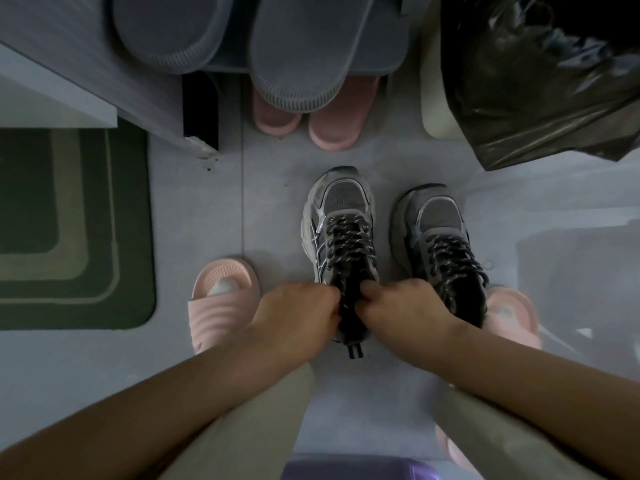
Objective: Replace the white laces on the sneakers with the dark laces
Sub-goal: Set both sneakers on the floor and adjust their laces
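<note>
Sneaker (pixel 341 202) is gripped at its opening by left hand (pixel 298 317) and right hand (pixel 407 306), fingers (pixel 330 296) curled.

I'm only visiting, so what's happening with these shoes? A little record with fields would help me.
left hand: grips the held sneaker at its opening
right hand: grips the same opening
dark laces: threaded on both shoes
second sneaker: stands beside it, untouched
white laces: none in view
nearby: green mat, black bag

Dim, soft, wide-angle edge distortion
</note>
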`<state>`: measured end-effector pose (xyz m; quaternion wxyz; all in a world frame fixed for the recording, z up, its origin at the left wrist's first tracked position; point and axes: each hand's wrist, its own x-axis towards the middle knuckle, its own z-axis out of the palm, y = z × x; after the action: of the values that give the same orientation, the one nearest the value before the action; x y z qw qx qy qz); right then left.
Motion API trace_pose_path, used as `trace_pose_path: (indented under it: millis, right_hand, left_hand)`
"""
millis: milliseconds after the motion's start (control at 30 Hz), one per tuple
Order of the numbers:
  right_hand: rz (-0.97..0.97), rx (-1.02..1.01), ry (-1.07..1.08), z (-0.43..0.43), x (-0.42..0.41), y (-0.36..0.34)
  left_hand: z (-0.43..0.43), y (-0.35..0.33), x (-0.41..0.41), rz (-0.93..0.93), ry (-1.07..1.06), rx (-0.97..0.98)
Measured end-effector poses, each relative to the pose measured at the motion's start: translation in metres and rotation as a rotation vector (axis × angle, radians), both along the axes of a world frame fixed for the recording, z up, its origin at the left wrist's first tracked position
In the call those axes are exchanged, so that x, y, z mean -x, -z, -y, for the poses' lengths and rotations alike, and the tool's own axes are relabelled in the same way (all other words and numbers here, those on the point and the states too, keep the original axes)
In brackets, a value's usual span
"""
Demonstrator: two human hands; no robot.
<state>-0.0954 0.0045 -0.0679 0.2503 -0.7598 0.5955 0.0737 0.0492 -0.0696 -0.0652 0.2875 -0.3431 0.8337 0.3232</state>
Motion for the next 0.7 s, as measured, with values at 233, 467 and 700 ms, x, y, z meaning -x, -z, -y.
trace_pose_path:
  millis: [233,467,700]
  right_hand:
    - [0.086,-0.175,-0.053,0.016,0.002,-0.015]
    - [0.28,-0.165,0.686,0.06,0.038,0.011]
    - [0.31,-0.535,0.89,0.082,0.036,0.036]
  left_hand:
    - [0.034,-0.004,-0.002,-0.158,-0.347,0.01]
    - [0.063,0.019,0.028,-0.053,-0.743,-0.263]
    - [0.069,0.03,0.038,-0.001,-0.777,-0.458]
